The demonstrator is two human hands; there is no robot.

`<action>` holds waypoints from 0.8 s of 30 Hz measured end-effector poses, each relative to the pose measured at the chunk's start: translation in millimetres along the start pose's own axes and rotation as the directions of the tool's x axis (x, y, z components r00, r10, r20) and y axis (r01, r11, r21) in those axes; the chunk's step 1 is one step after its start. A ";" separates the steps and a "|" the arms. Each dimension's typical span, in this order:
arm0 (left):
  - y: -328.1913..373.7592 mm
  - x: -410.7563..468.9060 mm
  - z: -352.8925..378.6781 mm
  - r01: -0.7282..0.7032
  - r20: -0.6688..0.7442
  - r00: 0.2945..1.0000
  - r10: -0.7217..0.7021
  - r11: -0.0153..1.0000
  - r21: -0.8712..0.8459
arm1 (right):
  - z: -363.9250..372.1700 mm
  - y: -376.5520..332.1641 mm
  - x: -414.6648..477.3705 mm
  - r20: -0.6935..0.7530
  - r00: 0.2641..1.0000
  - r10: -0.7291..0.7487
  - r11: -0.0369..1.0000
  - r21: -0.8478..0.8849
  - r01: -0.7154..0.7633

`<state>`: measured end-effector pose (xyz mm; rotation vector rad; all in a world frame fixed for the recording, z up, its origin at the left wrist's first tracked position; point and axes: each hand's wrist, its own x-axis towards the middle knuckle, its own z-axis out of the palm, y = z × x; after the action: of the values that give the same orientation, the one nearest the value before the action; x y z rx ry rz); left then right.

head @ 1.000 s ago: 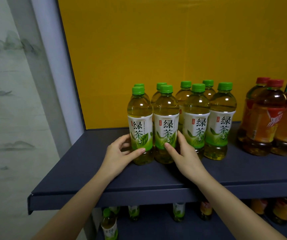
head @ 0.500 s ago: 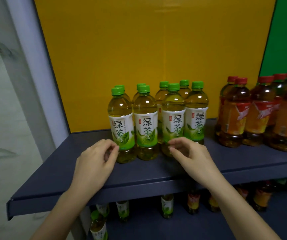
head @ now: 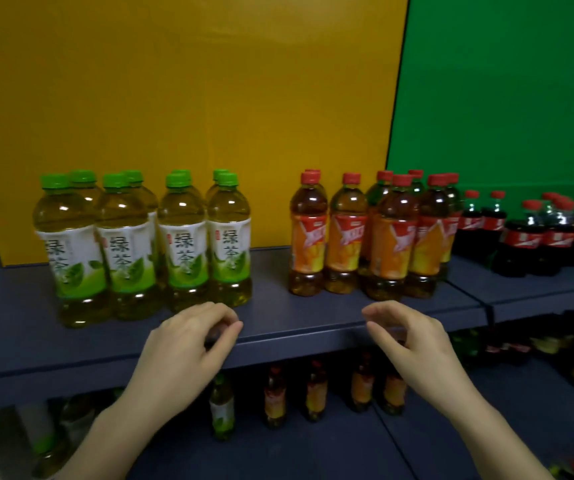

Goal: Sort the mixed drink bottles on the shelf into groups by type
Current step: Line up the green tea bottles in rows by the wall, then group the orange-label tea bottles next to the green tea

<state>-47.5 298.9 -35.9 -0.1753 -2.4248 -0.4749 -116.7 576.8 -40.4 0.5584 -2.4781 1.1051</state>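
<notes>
Several green-capped green tea bottles (head: pixel 181 244) stand grouped at the left of the dark shelf (head: pixel 299 313). To their right, red-capped iced tea bottles (head: pixel 389 237) with orange labels form a second group. Dark cola bottles (head: pixel 527 237) stand at the far right. My left hand (head: pixel 188 344) hovers over the shelf's front edge, just in front of the green tea group, fingers loosely curled and holding nothing. My right hand (head: pixel 406 337) hovers in front of the iced tea group, fingers also loosely curled and empty. Neither hand touches a bottle.
A yellow back panel (head: pixel 188 98) and a green one (head: pixel 507 98) stand behind the shelf. A lower shelf (head: pixel 278 452) holds several more mixed bottles. A gap of bare shelf separates the green tea and iced tea groups.
Both hands have let go of the green tea bottles and drawn back to the shelf's front edge. The view has swung right, bringing the iced tea and cola groups into sight.
</notes>
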 end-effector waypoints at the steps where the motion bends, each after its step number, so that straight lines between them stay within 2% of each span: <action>1: 14.2 2.4 13.6 0.000 0.009 1.000 0.000 0.999 -0.042 | -11.5 12.8 -0.9 -0.007 1.000 0.003 1.000 -0.001 -0.003; 10: 128.9 60.7 121.1 -0.069 0.101 0.989 0.103 0.951 -0.300 | -84.6 101.1 22.5 -0.052 0.996 0.075 0.997 0.026 -0.073; 17: 177.7 116.9 183.7 -0.014 0.179 0.976 0.124 0.855 -0.518 | -103.9 145.4 68.3 -0.080 0.995 0.059 0.998 0.041 -0.055; 22: 215.3 152.1 221.5 -0.047 0.245 0.947 0.208 0.844 -0.535 | -110.0 168.3 116.8 -0.104 0.992 0.065 0.992 0.113 -0.053; 24: 224.7 167.2 237.5 -0.002 0.310 0.931 0.194 0.850 -0.528 | -110.3 178.9 137.7 -0.097 0.992 0.079 0.987 0.147 -0.064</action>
<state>-260.9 597.8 -36.8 -0.6709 -2.5520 -1.1352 -303.7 742.8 -15.6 0.4436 -2.3602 1.3144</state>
